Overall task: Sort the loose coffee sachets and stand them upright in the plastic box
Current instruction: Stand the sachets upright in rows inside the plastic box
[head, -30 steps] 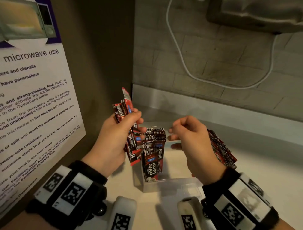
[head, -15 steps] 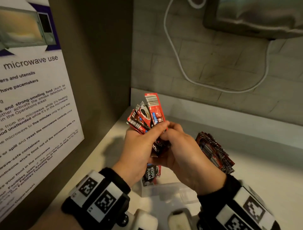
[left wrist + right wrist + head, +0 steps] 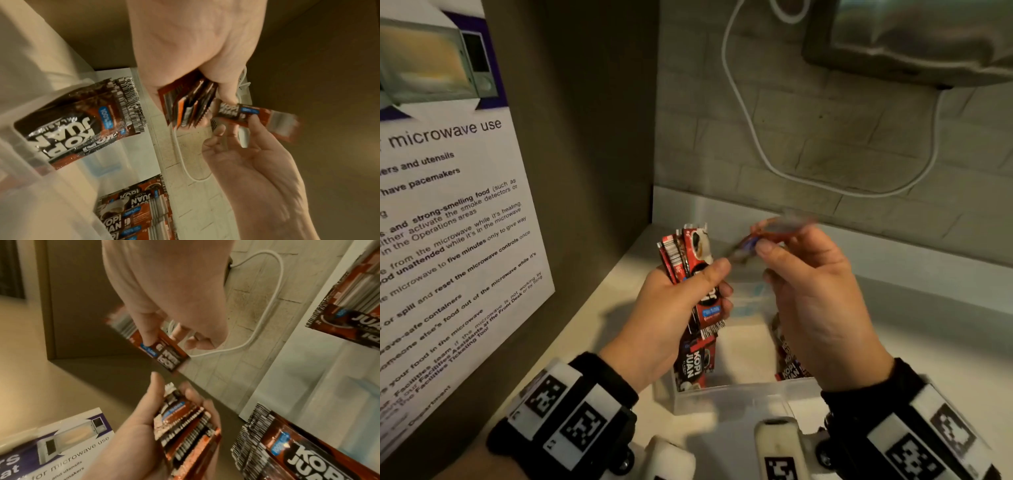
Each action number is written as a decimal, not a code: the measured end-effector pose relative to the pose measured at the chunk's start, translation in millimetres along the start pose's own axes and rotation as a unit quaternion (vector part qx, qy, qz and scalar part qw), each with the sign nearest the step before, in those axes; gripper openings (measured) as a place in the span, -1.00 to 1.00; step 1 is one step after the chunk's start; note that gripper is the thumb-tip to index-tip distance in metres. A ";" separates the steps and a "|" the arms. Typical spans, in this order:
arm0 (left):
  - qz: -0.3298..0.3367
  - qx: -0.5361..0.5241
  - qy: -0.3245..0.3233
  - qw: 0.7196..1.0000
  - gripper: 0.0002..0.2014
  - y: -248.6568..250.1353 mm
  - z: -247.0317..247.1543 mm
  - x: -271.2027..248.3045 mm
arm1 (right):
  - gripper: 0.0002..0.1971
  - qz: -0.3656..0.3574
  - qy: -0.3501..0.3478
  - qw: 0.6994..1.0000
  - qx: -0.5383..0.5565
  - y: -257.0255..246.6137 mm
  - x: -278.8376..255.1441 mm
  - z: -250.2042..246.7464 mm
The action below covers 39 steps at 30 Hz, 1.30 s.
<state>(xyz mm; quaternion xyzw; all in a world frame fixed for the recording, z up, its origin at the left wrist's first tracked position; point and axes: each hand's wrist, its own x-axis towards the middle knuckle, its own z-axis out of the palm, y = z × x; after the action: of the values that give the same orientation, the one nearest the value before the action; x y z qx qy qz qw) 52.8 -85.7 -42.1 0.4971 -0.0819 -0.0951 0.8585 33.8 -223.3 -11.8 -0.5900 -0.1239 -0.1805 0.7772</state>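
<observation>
The left hand point(image 3: 681, 308) is gripping a bundle point(image 3: 688, 253); the right hand point(image 3: 815, 294) is pinching one sachet point(image 3: 774, 229) at one o'clock. The box point(image 3: 743, 394) is holding two upright rows, so sorting is looking partway done.

Pinched sachet point(image 3: 774, 233) motion-blurred (print unreadable), poster point(image 3: 448, 205) cropped

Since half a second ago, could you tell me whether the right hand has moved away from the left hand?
Yes. The right hand has pulled rightward off the left hand, pinching one coffee sachet above the plastic box.
</observation>
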 end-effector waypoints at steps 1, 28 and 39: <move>-0.002 -0.010 0.012 1.000 -0.75 1.2 -1.5 1.3 | -0.80 -0.025 -0.019 1.000 0.003 -2.8 -0.8 0.3; 0.040 -0.089 0.159 0.983 -0.90 24.3 -32.8 18.1 | -0.84 0.258 0.039 0.920 -0.293 49.1 -13.4 -33.1; -0.019 -0.117 0.161 0.980 -0.65 22.6 -58.8 16.8 | -0.76 0.285 -0.013 0.854 -0.436 86.4 -9.6 -25.1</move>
<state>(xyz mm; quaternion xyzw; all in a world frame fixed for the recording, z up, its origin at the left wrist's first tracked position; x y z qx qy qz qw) 84.8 -29.5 -50.6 0.4038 0.0786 -0.0385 0.9106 61.6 -225.5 -97.9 -0.8800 0.1308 0.0207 0.4561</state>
